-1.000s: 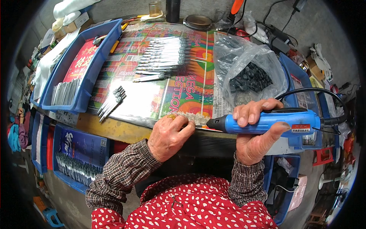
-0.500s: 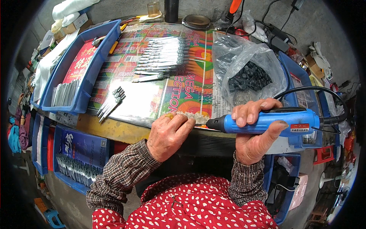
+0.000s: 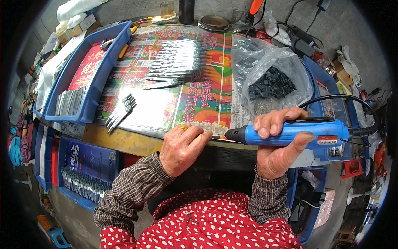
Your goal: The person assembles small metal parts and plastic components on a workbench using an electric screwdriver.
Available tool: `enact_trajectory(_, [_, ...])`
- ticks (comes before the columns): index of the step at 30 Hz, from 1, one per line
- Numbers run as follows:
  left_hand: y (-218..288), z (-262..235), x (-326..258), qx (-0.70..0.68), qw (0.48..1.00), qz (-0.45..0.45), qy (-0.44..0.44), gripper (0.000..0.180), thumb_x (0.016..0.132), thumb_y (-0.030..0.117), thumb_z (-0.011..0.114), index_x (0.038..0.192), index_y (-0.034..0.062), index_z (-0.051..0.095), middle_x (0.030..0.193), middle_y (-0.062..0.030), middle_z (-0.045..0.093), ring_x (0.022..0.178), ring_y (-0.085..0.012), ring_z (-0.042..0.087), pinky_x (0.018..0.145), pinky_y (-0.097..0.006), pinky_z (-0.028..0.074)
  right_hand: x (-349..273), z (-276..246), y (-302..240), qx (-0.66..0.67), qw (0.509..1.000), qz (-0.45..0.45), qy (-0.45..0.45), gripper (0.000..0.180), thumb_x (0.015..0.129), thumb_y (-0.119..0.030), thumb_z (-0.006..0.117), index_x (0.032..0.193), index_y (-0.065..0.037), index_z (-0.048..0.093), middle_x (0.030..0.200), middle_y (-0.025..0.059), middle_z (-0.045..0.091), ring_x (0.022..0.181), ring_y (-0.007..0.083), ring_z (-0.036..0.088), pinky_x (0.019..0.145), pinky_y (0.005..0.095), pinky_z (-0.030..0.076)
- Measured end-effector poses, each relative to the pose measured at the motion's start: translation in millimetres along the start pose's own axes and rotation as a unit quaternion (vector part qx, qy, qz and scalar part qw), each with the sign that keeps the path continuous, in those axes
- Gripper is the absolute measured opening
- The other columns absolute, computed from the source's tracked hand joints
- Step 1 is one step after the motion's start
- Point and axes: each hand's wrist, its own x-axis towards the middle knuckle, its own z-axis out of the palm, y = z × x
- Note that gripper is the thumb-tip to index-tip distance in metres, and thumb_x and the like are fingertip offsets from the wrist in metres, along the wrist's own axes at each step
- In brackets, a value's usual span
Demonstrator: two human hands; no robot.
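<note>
Clasping blue cylindrical plastic power tool (image 3: 313,129) in right grip (image 3: 273,158); apparently pinching thin dark rod (image 3: 216,137) in left grip (image 3: 182,150); best aligning both steadily, without forcing.

The worktable (image 3: 120,140) has a worn yellow front edge. A multicoloured printed sheet (image 3: 215,85) covers most of its top, with a grey, finely printed strip (image 3: 238,118) along the right. A long blue tray (image 3: 92,108) occupies the left side, angled away from the front. A large row of slim silvery rods (image 3: 176,60) lies side by side near the centre rear; a smaller bundle of dark-ended rods (image 3: 120,113) lies diagonally near the front left. An open clear plastic bag (image 3: 245,54) rests at the right. Pale granular residue (image 3: 207,125) lies along the front margin. At the rear stand a black cylinder (image 3: 186,11) and a stack of dark round plates (image 3: 213,23).
</note>
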Motion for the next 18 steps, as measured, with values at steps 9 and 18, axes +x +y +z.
enact_trajectory(9, [5.8,-5.0,4.5,0.021,0.999,-0.006,-0.043,0.025,0.070,0.005,0.060,0.094,0.0020,0.053,0.073,-0.0065,0.049,0.065,-0.0219,0.054,0.054,-0.032,0.044,-0.3,6.0,-0.4,-0.021,1.000,-0.017,0.008,0.053,0.075,-0.059,0.058,0.091,-0.011,0.043,0.064,0.0009,0.046,0.055,0.0139,0.048,0.059,0.0322,0.040])
enact_trajectory(18, [10.0,-8.6,1.0,-0.029,0.997,-0.068,-0.027,0.022,0.072,0.003,0.062,0.092,0.0024,0.053,0.077,-0.0085,0.053,0.062,-0.0233,0.055,0.054,-0.033,0.045,-0.8,3.0,-8.7,-0.010,1.000,-0.018,-0.014,0.056,0.073,-0.057,0.062,0.095,-0.009,0.041,0.067,0.0047,0.050,0.059,0.0172,0.052,0.063,0.0353,0.043])
